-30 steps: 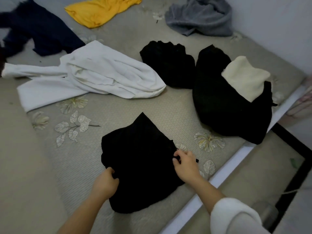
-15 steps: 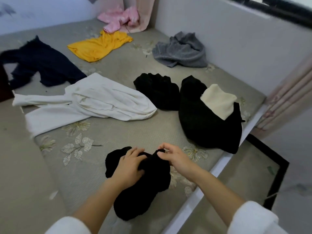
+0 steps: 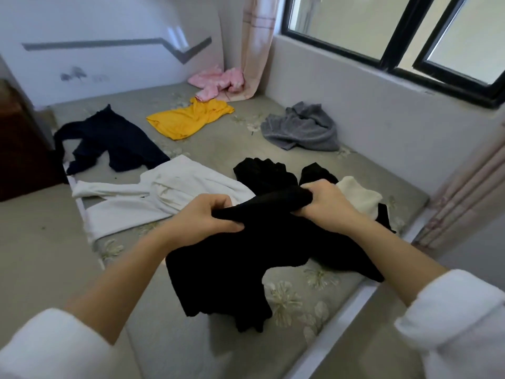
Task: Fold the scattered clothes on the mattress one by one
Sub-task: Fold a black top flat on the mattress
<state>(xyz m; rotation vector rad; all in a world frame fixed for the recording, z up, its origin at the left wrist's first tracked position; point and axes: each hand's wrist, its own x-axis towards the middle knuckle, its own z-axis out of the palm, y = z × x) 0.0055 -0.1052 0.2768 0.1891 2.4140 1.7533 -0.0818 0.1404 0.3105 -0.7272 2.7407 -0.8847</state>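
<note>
The black garment point(image 3: 235, 263) is at the centre of the frame, bunched along its top edge and hanging in loose folds toward the lower centre. Whether its hem touches the mattress point(image 3: 218, 149) cannot be told. The left hand point(image 3: 203, 218) clenches the top edge at centre left, fingers curled tight round the cloth. The right hand point(image 3: 325, 201) grasps the same edge at centre right, its fist closed on a roll of fabric.

Bare mattress lies below and right of the garment, up to the white border point(image 3: 341, 321) that runs diagonally through the lower right. More bare mattress lies in mid-frame, between the clothes.

Just behind the hands lie a white garment point(image 3: 164, 198) at centre left, a black pile point(image 3: 262, 173), and a cream folded piece point(image 3: 358, 199) on dark cloth at centre right. Further up are a navy garment point(image 3: 114, 138) at left, a yellow garment point(image 3: 188, 119), a grey garment point(image 3: 303, 127) near the wall point(image 3: 382, 110), and a pink garment point(image 3: 218, 80) touching the curtain point(image 3: 257, 45) in the corner. A window point(image 3: 396, 31) fills the upper right.
</note>
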